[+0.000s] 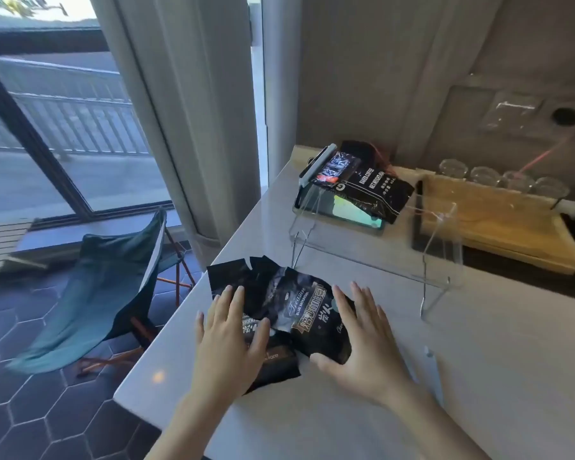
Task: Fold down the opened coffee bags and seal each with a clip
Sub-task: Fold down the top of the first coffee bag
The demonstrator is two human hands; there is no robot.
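A black "Blue Mountain" coffee bag lies flat on the white counter, partly over a second black bag near the counter's left edge. My left hand rests flat, fingers spread, on the left part of the bags. My right hand lies flat with fingers apart on the right side of the top bag, thumb at its lower corner. Farther back, two more black coffee bags lean on a clear stand, one closed by a long white clip. A pale clip lies on the counter to the right.
A clear acrylic stand straddles the middle of the counter. Behind it sit a wooden tray and several upturned glasses. The counter's left edge drops to a dark tiled floor with a teal folding chair.
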